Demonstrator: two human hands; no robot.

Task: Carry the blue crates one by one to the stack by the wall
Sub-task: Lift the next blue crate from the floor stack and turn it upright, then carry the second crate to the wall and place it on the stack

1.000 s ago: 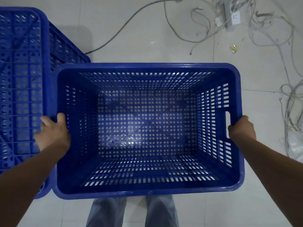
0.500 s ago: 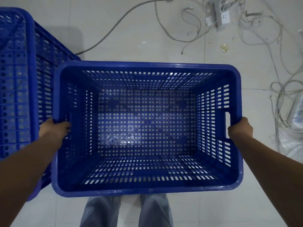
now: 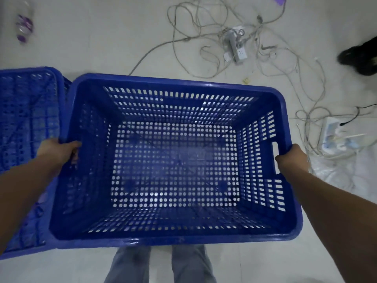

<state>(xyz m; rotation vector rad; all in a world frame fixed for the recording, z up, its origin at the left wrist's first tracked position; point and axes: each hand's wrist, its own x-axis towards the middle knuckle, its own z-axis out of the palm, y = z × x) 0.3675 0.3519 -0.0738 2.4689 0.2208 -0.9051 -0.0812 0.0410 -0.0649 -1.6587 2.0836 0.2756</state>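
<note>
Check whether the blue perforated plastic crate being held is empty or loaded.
Empty. The blue perforated plastic crate shows only its bare holed bottom, pale floor visible through it. The left hand and right hand grip its side rims.

A bare indoor workroom or storage space, seen from above by someone looking down at the floor. The floor is pale tile with visible seams. Loose grey cables sprawl across it in tangles, running to a white power strip. Perforated blue plastic crates of the stackable, industrial kind stand on the floor. A crumpled plastic bottle and a white plastic bag lie nearby as litter.
</note>
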